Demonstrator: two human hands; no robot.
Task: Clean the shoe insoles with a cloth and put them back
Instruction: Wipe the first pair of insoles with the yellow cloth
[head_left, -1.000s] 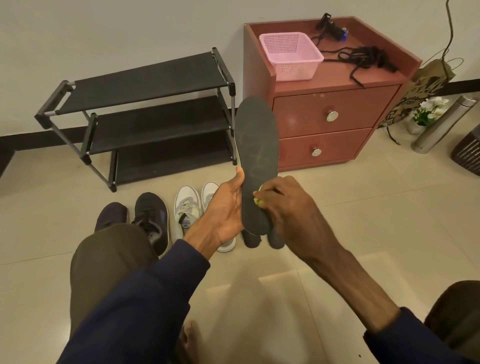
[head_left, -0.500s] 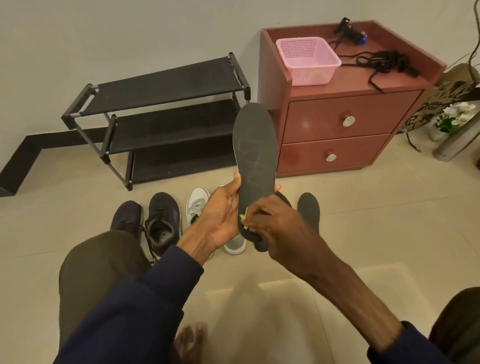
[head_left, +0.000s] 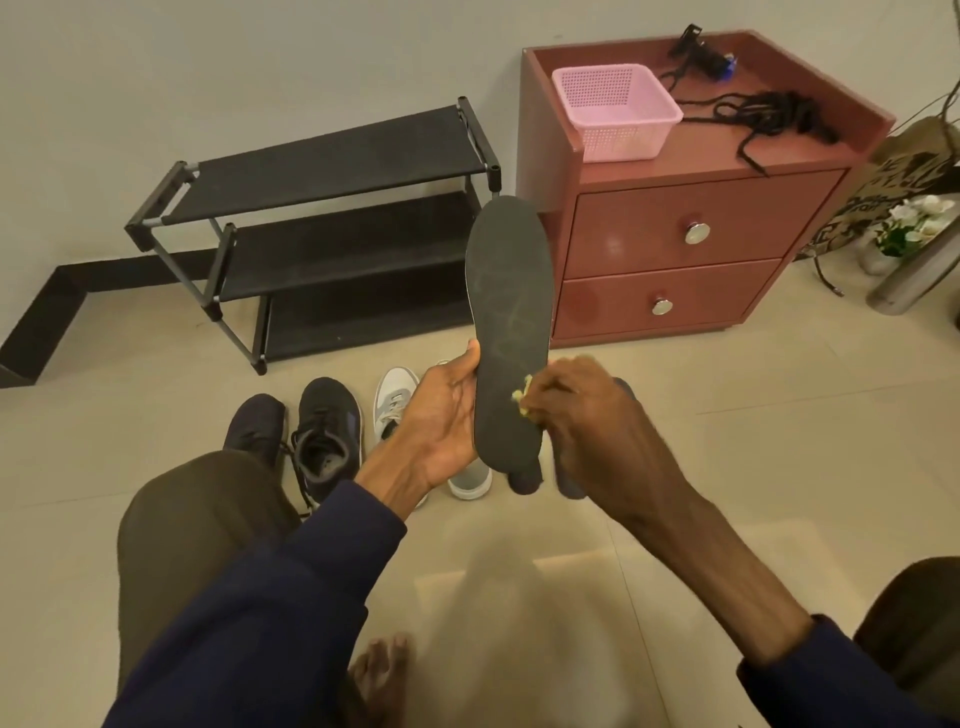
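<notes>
While L hand (head_left: 447, 415) grips it, dark grey insole (head_left: 511, 312) shows faint streaks.

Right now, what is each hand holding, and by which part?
Left hand grips the dark insole by the left edge of its lower half. Right hand pinches a small yellow cloth against the insole's face; the cloth is mostly hidden.

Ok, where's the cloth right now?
Head view, centre: the yellow cloth is bunched in the right hand, against the lower part of the insole that the left hand holds.
</notes>
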